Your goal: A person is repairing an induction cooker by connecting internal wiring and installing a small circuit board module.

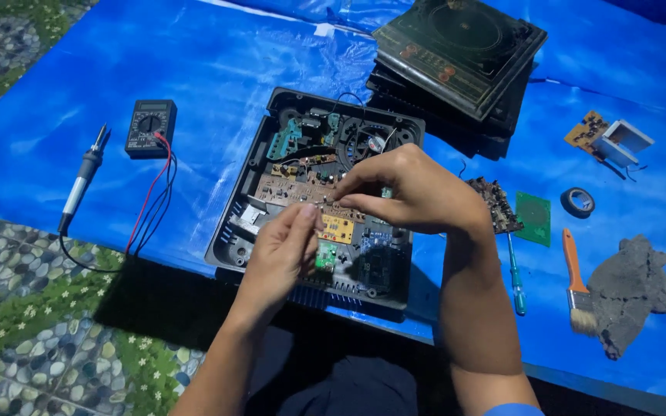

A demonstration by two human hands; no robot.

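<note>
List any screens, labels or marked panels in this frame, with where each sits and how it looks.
Multimeter: far left on the blue sheet, black rectangular body, small greyish screen at its top, round dial below, red and black leads trailing.
Cooktop panel: top centre-right, dark square glass top on a stack, ring markings and small reddish control marks.
No packages or signs visible.
Both hands work over the opened black casing.
</note>
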